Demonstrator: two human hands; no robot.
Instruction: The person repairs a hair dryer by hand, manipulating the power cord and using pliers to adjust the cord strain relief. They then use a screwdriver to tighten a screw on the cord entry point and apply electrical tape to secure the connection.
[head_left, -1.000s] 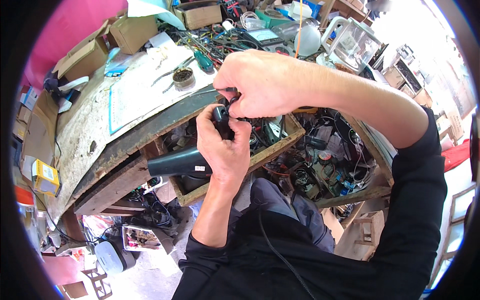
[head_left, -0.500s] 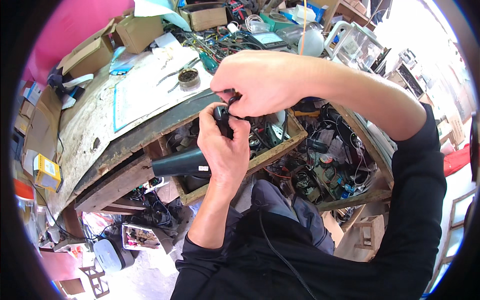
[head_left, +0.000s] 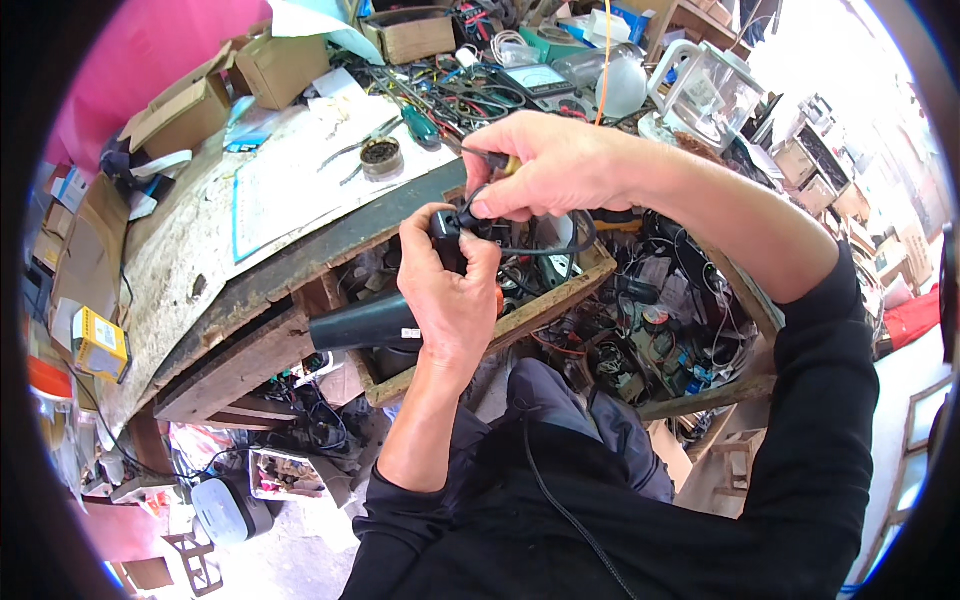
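Above the open wooden drawer (head_left: 540, 310) crammed with wires, I see left hand (head_left: 450, 290) gripping a black dryer (head_left: 375, 322); right hand (head_left: 555, 165) pinches its cord (head_left: 545, 250); yellow box (head_left: 100, 345) far left.

L hand (head_left: 452, 290) clenched, R hand (head_left: 545, 165) pinching, touching

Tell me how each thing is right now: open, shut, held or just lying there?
Left hand: closed around the black hair dryer.
Right hand: pinching the black cord.
Wooden drawer: pulled open, full of parts.
Small round tin: open, lying on the workbench.
Cardboard box: open.
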